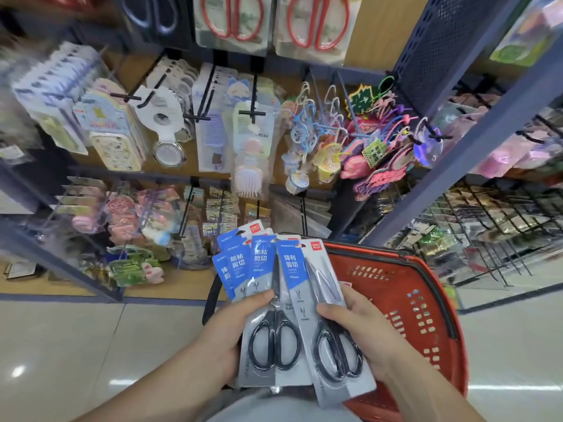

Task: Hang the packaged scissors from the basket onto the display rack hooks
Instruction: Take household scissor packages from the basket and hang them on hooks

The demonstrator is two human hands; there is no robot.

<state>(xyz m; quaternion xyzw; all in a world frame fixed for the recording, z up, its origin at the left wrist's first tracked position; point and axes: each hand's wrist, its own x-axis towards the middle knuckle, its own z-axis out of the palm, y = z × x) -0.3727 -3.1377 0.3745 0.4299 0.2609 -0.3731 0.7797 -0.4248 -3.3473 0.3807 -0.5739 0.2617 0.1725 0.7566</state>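
Blue-and-grey carded packs of black-handled scissors (275, 306) are being gripped, fanned, by the left hand (219, 339) and right hand (362, 336) above the red plastic basket (426, 300); none is yet being hung.

Blue-and-grey card packs of scissors (262, 269): white lettering above the fingers (259, 300) of the left hand (222, 342), black loop handles just below! Beyond the right hand (368, 336), a red plastic basket (426, 315) patterned with pale slots. Far above both thumbs, blurred red-handled scissors (234, 16), possibly on floral cards.
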